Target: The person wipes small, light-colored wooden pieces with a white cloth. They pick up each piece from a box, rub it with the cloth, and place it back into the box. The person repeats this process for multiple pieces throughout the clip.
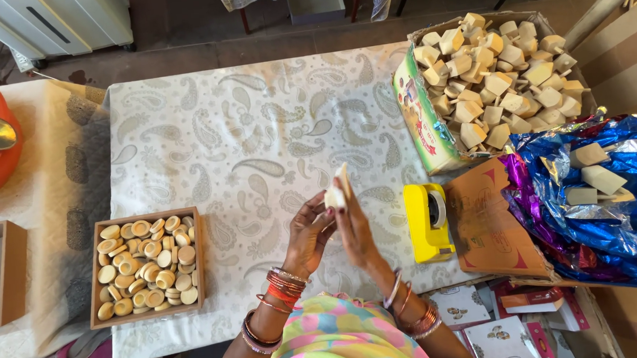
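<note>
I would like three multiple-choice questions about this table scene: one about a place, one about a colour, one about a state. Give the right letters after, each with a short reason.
1. Where does the wooden tray of round pieces stand?
A. On the person's left
B. On the person's right
C. Inside the cardboard box

2. What colour is the tape dispenser?
A. Red
B. Yellow
C. Green

3. How is the small pale piece over the cloth?
A. Lying flat on the cloth
B. Held up between both hands
C. Resting in the tray

Answers:
1 A: the tray stands at the table's near left edge, left of the left hand.
2 B: its body is bright yellow, beside the right hand.
3 B: fingers of both hands grip it above the cloth.
</note>
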